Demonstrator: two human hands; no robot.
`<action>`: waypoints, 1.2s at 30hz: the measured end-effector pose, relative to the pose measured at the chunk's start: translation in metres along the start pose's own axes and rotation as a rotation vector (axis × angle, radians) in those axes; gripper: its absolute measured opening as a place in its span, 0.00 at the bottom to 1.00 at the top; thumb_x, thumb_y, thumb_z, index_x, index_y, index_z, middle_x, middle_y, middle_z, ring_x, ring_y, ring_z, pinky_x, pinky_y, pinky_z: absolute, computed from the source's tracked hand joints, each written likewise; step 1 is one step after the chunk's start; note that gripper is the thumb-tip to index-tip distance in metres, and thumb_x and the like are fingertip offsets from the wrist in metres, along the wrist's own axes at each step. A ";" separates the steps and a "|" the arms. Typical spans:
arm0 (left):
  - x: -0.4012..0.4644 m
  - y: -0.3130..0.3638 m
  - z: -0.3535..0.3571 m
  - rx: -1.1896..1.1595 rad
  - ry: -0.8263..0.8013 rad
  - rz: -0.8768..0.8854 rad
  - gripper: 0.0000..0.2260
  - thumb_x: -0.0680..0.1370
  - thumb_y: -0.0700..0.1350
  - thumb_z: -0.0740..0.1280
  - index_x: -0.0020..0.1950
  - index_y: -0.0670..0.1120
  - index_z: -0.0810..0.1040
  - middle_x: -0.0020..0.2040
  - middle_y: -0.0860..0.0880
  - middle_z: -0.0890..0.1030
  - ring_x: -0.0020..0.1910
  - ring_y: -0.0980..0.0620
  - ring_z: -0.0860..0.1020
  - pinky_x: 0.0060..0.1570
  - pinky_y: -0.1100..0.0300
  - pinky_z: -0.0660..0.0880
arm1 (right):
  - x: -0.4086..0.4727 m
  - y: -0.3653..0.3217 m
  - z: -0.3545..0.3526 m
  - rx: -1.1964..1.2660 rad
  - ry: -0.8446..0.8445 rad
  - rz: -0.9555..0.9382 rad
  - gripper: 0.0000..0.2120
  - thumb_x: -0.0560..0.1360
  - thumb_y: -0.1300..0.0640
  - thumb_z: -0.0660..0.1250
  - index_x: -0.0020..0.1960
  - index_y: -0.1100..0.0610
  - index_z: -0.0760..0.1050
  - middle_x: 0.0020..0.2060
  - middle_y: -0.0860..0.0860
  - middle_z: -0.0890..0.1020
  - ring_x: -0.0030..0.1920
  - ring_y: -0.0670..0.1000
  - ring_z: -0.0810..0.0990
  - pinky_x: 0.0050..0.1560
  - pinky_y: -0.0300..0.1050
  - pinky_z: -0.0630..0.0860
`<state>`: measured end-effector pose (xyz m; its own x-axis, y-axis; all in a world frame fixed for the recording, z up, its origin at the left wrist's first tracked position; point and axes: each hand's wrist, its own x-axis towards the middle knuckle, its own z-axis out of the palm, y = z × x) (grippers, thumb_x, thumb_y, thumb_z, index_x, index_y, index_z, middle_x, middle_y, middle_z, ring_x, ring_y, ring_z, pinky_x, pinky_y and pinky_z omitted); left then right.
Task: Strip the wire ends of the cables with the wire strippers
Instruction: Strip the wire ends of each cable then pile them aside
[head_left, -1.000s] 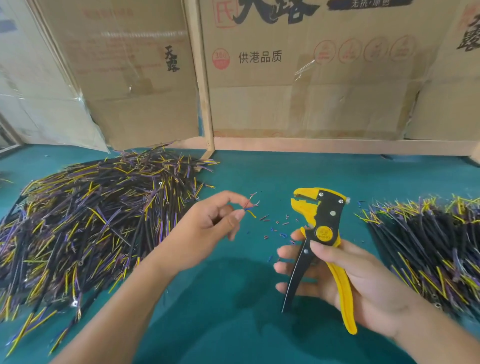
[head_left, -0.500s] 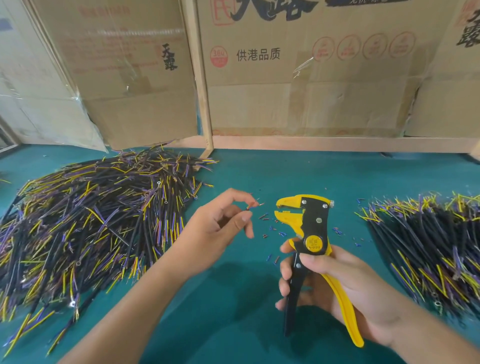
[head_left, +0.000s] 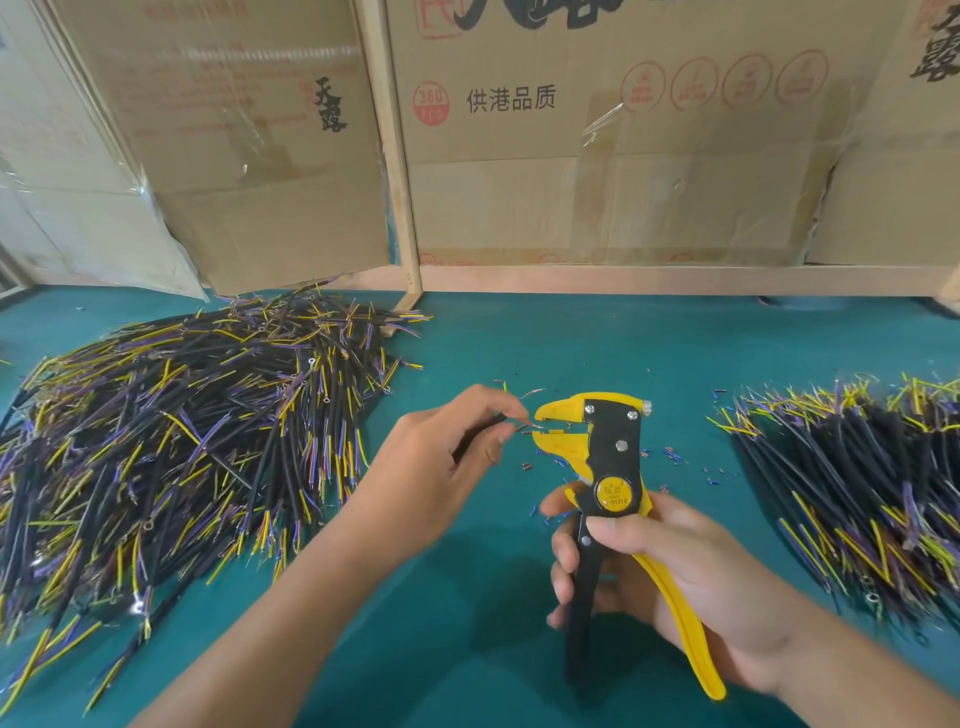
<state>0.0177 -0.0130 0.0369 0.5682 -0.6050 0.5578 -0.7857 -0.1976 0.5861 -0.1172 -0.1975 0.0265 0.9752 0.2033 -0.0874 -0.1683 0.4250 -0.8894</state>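
The left hand (head_left: 441, 462) hides most of its cable (head_left: 480, 423); both piles run off-frame.

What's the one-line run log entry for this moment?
left hand: pinches cable, wire end at stripper mouth | right hand: grips wire strippers, jaws apart | squeeze: not yet

- The wire strippers (head_left: 613, 467): yellow head and black body, one yellow handle and one black, with a round yellow badge at the pivot.
- Left cable pile (head_left: 171, 447): black sheaths with yellow, purple and blue wire ends.
- Right cable pile (head_left: 862, 499): the same black, yellow and purple mix.
- The counter (head_left: 571, 343): plain teal green.
- Insulation scraps (head_left: 675, 457): tiny blue and reddish bits on the teal.
- Cardboard boxes (head_left: 597, 156): brown, printed with black characters and red round symbols.
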 end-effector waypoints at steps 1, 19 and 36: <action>0.000 0.001 0.000 0.028 -0.001 0.015 0.05 0.82 0.49 0.62 0.56 0.57 0.74 0.37 0.51 0.76 0.32 0.48 0.72 0.34 0.58 0.71 | 0.000 0.000 0.000 0.001 -0.001 0.001 0.19 0.73 0.57 0.71 0.61 0.65 0.78 0.43 0.63 0.78 0.43 0.62 0.78 0.49 0.63 0.78; 0.000 0.016 0.004 0.124 -0.063 0.028 0.06 0.81 0.48 0.63 0.57 0.55 0.69 0.34 0.59 0.72 0.30 0.56 0.66 0.31 0.70 0.62 | 0.001 0.004 0.001 0.079 -0.047 0.014 0.15 0.75 0.50 0.72 0.50 0.63 0.79 0.37 0.59 0.74 0.37 0.58 0.75 0.45 0.57 0.77; 0.000 0.024 0.001 0.106 -0.142 0.010 0.09 0.82 0.41 0.64 0.59 0.48 0.67 0.32 0.53 0.71 0.30 0.54 0.64 0.31 0.69 0.61 | 0.002 0.006 0.001 0.029 -0.083 0.004 0.20 0.74 0.44 0.75 0.49 0.62 0.78 0.37 0.59 0.73 0.38 0.58 0.73 0.46 0.57 0.76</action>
<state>-0.0010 -0.0187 0.0503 0.5260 -0.7088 0.4700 -0.8168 -0.2671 0.5114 -0.1168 -0.1934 0.0213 0.9596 0.2766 -0.0522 -0.1771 0.4490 -0.8758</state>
